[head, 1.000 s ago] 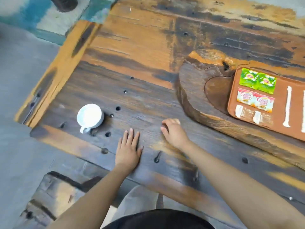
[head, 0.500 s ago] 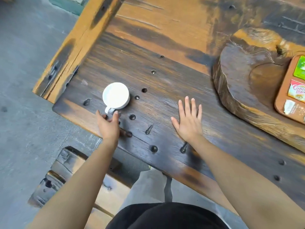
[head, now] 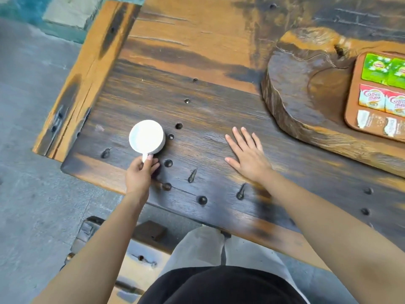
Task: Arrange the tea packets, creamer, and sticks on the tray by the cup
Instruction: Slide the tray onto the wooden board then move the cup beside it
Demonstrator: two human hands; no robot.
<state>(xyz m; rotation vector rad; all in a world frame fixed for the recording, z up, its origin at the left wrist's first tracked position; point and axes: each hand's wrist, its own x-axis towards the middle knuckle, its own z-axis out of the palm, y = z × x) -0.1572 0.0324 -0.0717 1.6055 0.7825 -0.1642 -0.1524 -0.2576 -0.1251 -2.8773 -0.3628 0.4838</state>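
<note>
A white cup [head: 146, 137] stands on the dark wooden table, near its left end. My left hand [head: 140, 175] pinches the cup's handle from the near side. My right hand [head: 247, 153] lies flat on the table with fingers spread, holding nothing. At the far right, an orange-brown tray [head: 350, 93] rests on a raised wood slab [head: 293, 95]. On the tray lie green tea packets [head: 382, 70], red and white creamer packets [head: 381, 101] and clear sachets [head: 377, 123]. The frame edge cuts the tray off, and no sticks show.
The table [head: 214, 119] has several dark holes and metal pegs around the cup. Its left edge drops to a grey floor [head: 28, 150]. A wooden bench [head: 122, 249] and my knees sit below the near edge.
My left hand moved left from the table to the cup and has closed on its handle. My right hand opened out flat. The view shifted left, pushing the tray to the frame's right edge.
</note>
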